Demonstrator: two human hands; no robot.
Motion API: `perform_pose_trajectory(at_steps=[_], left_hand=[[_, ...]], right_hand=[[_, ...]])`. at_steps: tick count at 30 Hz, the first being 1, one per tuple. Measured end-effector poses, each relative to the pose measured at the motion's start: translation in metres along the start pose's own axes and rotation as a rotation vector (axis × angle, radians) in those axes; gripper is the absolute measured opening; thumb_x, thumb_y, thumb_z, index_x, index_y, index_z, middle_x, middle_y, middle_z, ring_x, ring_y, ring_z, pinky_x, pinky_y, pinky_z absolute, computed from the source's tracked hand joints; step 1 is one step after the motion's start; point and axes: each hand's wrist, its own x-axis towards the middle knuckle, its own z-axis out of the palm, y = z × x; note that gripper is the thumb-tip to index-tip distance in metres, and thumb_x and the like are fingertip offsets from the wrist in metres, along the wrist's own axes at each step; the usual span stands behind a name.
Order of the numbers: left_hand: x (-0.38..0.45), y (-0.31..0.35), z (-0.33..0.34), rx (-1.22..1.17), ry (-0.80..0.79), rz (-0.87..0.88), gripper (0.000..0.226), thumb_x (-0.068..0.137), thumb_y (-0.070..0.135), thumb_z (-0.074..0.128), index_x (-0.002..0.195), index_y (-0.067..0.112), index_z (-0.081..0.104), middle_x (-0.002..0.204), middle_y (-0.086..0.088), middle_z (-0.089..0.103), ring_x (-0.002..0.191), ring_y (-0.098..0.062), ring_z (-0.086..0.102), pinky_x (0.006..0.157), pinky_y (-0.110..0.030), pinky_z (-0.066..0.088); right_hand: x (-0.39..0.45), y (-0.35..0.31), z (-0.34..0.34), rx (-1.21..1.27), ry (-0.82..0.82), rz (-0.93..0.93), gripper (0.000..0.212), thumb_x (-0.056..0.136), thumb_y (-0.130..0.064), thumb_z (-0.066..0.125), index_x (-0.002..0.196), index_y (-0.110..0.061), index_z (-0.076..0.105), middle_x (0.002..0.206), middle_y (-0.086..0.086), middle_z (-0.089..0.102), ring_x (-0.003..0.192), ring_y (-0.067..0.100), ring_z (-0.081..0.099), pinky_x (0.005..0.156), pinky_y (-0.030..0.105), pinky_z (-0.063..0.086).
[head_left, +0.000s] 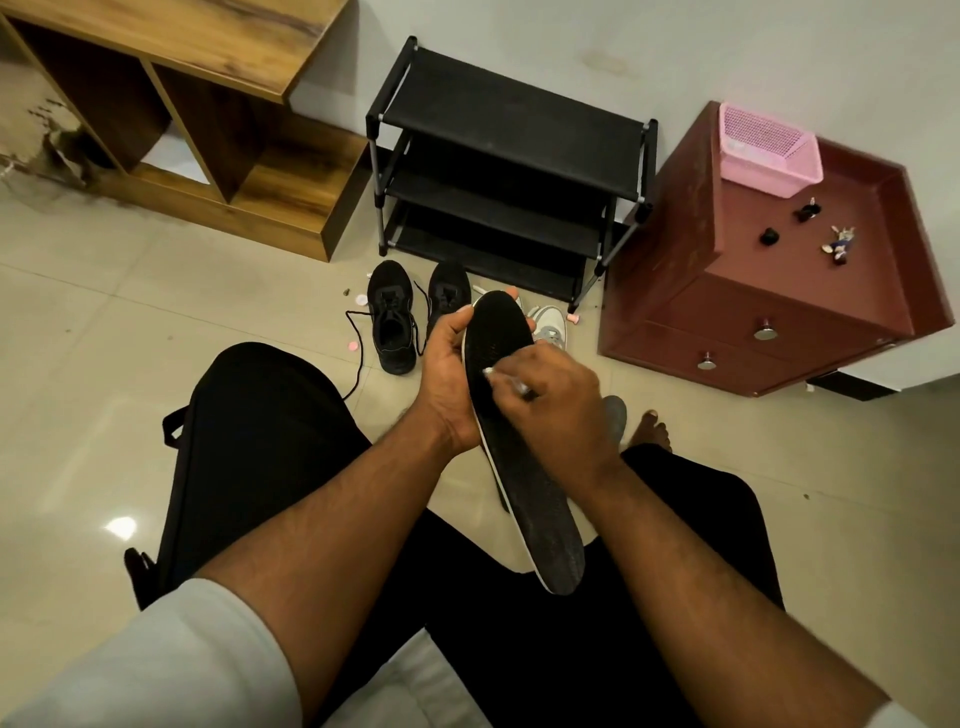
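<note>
A: Where is the insole (519, 467) now?

B: It is in the air in front of the person, between the knees, with the black side up. The toe end points toward the black shoes (392, 322) on the floor, and the heel end hangs low near the lap.

A: And the hands?

B: The left hand (452, 374) grips the toe half, with the fingers curled behind it and the thumb on the near edge. The right hand (556, 395) pinches a thin whitish tool (511, 382), and its tip touches the black surface near the middle. I cannot tell if it is a small brush or a pen.

A: How to do this step well?

B: I think the left hand should support the insole directly behind the place where the tip presses, because the insole probably bends. Short, light strokes seem better than one strong push. The long heel end is free, so resting it on the thigh would give more stability.
</note>
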Motion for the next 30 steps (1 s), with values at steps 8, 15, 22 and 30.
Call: perform_pose_trajectory(at_steps=[8, 15, 22, 30], left_hand=[[-0.004, 0.003, 0.001, 0.008, -0.043, -0.003, 0.052, 0.092, 0.051, 0.038, 0.106, 0.017, 0.074, 0.102, -0.008, 0.062, 0.091, -0.022, 0.060, 0.086, -0.037, 0.046], [0.001, -0.002, -0.007, 0.040, 0.012, 0.004, 0.051, 0.089, 0.053, 0.046, 0.102, 0.015, 0.077, 0.104, -0.009, 0.062, 0.100, -0.024, 0.058, 0.097, -0.037, 0.042], [-0.003, 0.000, -0.003, 0.016, 0.000, 0.002, 0.056, 0.092, 0.053, 0.038, 0.091, 0.016, 0.079, 0.098, -0.008, 0.065, 0.088, -0.022, 0.063, 0.088, -0.038, 0.045], [-0.001, -0.001, -0.009, -0.003, 0.040, 0.020, 0.051, 0.083, 0.052, 0.054, 0.096, 0.008, 0.077, 0.098, -0.011, 0.064, 0.094, -0.025, 0.059, 0.106, -0.038, 0.037]], right_hand=[[0.010, 0.020, -0.005, -0.039, 0.013, 0.081, 0.011, 0.088, -0.011, 0.064, 0.092, -0.006, 0.073, 0.085, 0.006, 0.063, 0.077, 0.012, 0.057, 0.072, 0.031, 0.050], [0.005, -0.011, 0.002, -0.033, -0.091, -0.093, 0.014, 0.085, -0.011, 0.062, 0.090, -0.005, 0.073, 0.087, 0.006, 0.064, 0.079, 0.006, 0.053, 0.073, 0.009, 0.039], [0.012, 0.023, -0.009, -0.067, -0.076, 0.025, 0.012, 0.089, -0.011, 0.063, 0.092, -0.006, 0.073, 0.086, 0.007, 0.064, 0.078, 0.013, 0.058, 0.072, 0.033, 0.052], [0.002, -0.020, 0.004, 0.001, -0.120, -0.106, 0.017, 0.085, -0.014, 0.059, 0.088, -0.004, 0.073, 0.087, 0.008, 0.063, 0.078, 0.015, 0.059, 0.072, 0.025, 0.049]])
